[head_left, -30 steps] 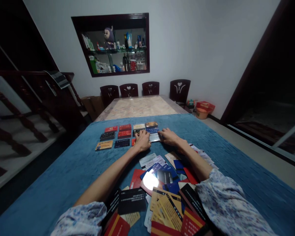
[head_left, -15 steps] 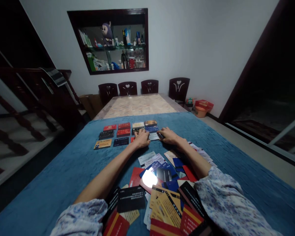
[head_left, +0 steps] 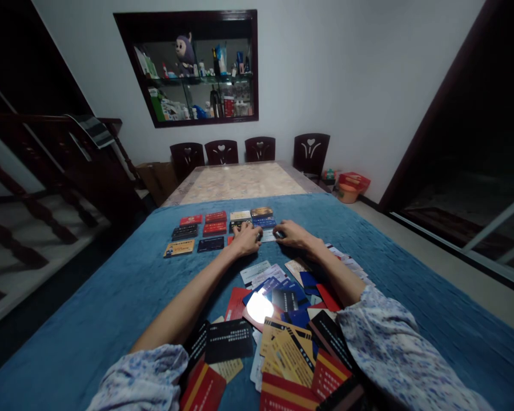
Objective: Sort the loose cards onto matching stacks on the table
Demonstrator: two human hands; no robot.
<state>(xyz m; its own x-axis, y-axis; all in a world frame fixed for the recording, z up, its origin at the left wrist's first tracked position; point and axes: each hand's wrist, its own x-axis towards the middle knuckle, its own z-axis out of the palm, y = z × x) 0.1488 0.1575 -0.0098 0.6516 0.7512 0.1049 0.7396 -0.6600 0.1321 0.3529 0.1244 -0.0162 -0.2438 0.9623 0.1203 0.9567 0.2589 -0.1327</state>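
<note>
A pale white card (head_left: 268, 235) lies flat at the near right end of rows of stacked cards, between my two hands. My left hand (head_left: 246, 240) is at its left edge, fingers bent, partly covering a black card stack (head_left: 235, 225) and a red card (head_left: 230, 240). From the right side, my right hand (head_left: 292, 235) pinches the white card's edge with curled fingers. Just beyond it sits a blue card stack (head_left: 264, 222). Nearer to me, under and between my forearms, spreads a loose heap of cards, with gold cards (head_left: 288, 354) and a black card (head_left: 229, 341) among them.
A blue cloth (head_left: 124, 308) covers the near part of the table. More stacks, such as a dark blue card (head_left: 211, 244) and a yellow card (head_left: 179, 248), stand left of my hands. White cards (head_left: 346, 260) lie beside my right forearm. Chairs (head_left: 310, 151) stand beyond the table.
The view has tilted very slightly. Both hands stay at the white card, with only small finger movement; the stacks and the loose heap look the same.
</note>
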